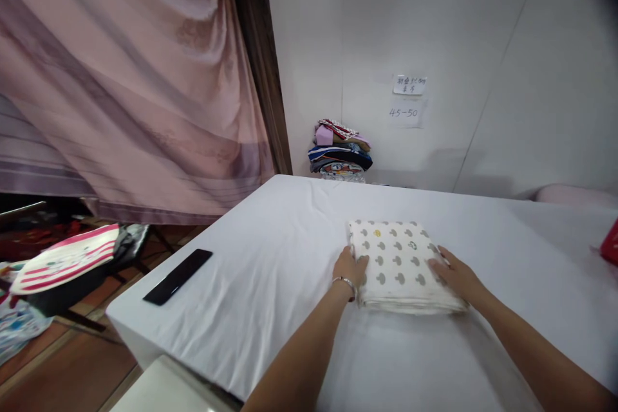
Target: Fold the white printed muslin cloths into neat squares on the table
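Observation:
A folded white cloth [400, 256] printed with grey shapes lies on the white-covered table [270, 270]. My left hand [350, 268], with a bracelet on the wrist, grips the cloth's left edge, fingers curled round it. My right hand [454, 273] lies on the cloth's right side, fingers stretched flat over its top and edge. Both forearms reach in from the bottom of the view.
A black phone [177, 276] lies near the table's left edge. A stack of folded clothes [340, 151] sits at the far edge against the white wall, below two paper notes [408, 100]. A pink curtain [130, 84] hangs at left. A red object [611, 243] shows at the right edge.

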`<state>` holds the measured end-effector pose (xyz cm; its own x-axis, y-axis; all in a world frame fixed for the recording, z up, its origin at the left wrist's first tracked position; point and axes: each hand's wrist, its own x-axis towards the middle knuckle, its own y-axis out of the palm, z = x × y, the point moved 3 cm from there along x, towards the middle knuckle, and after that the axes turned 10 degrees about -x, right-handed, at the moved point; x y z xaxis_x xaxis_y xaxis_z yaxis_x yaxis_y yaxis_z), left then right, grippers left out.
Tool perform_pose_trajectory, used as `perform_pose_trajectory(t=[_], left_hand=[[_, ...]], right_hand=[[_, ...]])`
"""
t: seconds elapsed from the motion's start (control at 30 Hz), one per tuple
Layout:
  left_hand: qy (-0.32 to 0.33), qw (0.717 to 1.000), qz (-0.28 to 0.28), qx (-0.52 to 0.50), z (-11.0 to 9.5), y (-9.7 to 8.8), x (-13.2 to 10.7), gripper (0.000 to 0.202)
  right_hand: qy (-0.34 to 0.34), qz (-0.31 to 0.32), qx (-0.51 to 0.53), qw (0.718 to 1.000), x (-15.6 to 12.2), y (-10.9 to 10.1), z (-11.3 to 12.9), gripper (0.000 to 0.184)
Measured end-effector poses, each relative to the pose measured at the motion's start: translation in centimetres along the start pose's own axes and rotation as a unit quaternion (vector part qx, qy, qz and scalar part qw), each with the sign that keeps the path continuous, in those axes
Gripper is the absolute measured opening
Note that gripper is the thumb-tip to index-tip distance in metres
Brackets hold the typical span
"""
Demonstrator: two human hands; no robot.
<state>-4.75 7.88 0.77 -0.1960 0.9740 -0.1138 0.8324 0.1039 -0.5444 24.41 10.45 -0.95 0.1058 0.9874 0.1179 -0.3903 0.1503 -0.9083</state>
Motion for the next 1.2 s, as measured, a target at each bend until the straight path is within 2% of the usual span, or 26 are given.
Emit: perform_pose_trajectory(t=[0.13,0.3,0.4,0.5,0.57,0.63,0.73,0.8,0.83,0.93,1.07,1.13,1.2], left_hand=[[0.014,1.0,0.018,-0.017,-0.4,0.6,1.4,0.047],[0.069,0.997,-0.02,-0.017,-1.8,-2.3,4.6,0.052],[0.043,0.998,-0.017,0.035,-1.4,-3.8,6.9,0.053],[0.021,0.998,0.012,0.065,-0.4,-4.3,7.9,0.045],[0.026,0.996,0.011,0.083,-0.4,-4.4,7.8,0.046],[0.048,0.994,-0.001,0.099,-0.9,-4.1,7.0,0.051],[0.158,0.976,0.005,0.148,-2.4,-2.9,5.4,0.054],[0.224,0.955,0.036,0.19,-2.7,-1.6,4.3,0.058],[0.236,0.948,0.054,0.207,-2.5,-1.1,4.0,0.06],[0.227,0.943,0.09,0.226,-0.9,0.0,3.6,0.064],[0.233,0.937,0.089,0.243,0.1,0.1,3.7,0.065],[0.231,0.934,0.089,0.257,0.0,0.1,3.7,0.066],[0.23,0.931,0.087,0.271,-0.1,0.1,3.7,0.067]], right_hand=[[0.005,0.019,0.035,0.999,-0.2,0.4,0.8,0.065],[0.035,-0.006,0.1,0.994,-0.2,1.4,3.4,0.066],[0.009,0.006,0.08,0.997,0.4,2.3,5.0,0.066],[-0.029,0.048,0.025,0.998,0.9,2.8,5.3,0.067],[-0.048,0.045,-0.016,0.998,1.2,2.3,5.1,0.067],[-0.072,0.009,-0.051,0.996,1.8,1.3,5.5,0.065],[-0.144,-0.039,-0.082,0.985,3.4,0.1,7.6,0.063],[-0.185,-0.041,-0.104,0.976,4.8,0.1,9.1,0.065],[-0.19,-0.032,-0.117,0.974,5.5,0.4,9.6,0.065],[-0.158,0.024,-0.149,0.976,7.2,2.3,9.3,0.063],[-0.126,0.061,-0.144,0.98,8.0,4.3,7.5,0.062],[-0.122,0.061,-0.095,0.986,8.3,4.6,7.1,0.062],[-0.109,0.065,0.0,0.992,8.5,4.5,7.0,0.062]])
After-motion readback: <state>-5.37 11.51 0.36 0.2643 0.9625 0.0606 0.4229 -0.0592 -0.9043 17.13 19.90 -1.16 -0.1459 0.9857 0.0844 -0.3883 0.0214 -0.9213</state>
